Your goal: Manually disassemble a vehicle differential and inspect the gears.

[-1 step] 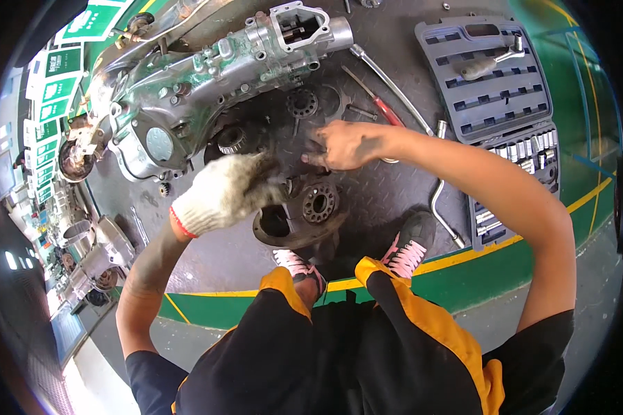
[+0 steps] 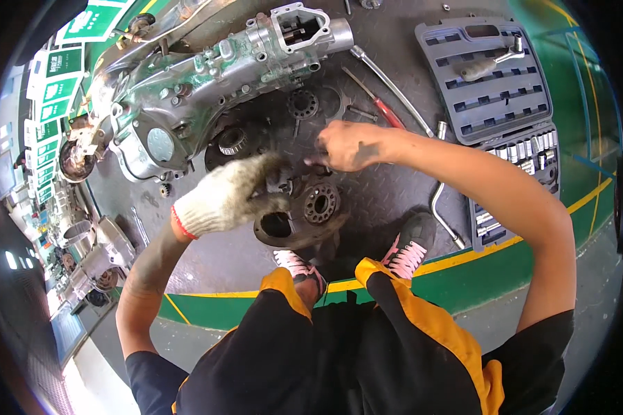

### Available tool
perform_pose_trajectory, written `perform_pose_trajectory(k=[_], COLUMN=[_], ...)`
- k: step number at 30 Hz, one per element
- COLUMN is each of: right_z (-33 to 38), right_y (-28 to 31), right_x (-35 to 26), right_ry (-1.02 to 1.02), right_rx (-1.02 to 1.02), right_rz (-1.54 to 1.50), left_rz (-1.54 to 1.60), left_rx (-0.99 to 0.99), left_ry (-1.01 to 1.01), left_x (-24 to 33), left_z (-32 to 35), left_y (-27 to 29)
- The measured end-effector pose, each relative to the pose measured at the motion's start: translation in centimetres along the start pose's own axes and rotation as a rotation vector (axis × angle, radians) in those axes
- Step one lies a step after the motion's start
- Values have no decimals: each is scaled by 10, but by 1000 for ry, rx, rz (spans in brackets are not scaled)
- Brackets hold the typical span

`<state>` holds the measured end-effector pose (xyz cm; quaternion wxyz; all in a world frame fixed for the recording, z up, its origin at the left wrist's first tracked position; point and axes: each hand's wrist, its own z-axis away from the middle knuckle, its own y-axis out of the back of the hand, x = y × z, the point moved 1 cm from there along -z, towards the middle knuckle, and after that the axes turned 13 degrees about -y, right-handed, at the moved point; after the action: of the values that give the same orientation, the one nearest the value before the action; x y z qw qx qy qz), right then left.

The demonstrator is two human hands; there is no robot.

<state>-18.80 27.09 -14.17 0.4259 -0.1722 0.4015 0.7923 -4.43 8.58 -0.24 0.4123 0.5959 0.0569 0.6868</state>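
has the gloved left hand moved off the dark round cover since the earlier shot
No. The left hand sits on the dark round cover as before, in the same place below the grey engine case.

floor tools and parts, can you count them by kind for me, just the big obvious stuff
engine casing: 1
dark round cover plate under the left hand and right hand: 1
open grey socket set case: 1
red-handled screwdriver: 1
long bent metal bars, one by the casing, one by the shoe: 2
total: 6
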Motion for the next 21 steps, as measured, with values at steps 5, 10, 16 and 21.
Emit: perform_pose_trajectory(k=[5,10,16,21], right_z=[4,4,9,10], right_y=[-2,4,11,12], right_x=[3,5,2,-2], right_ry=[225,30,223,71], right_rx=[4,-20,29,-147], right_rz=[-256,-60,-392,-46], left_rz=[-85,-43,-415,-99], left_rx=[-284,-7,-341,-113], left_ry=[254,-95,178,-28], left_x=[0,0,4,14], left_z=[-1,-13,-11,-14], left_y=[-4,-13,-15,-2])
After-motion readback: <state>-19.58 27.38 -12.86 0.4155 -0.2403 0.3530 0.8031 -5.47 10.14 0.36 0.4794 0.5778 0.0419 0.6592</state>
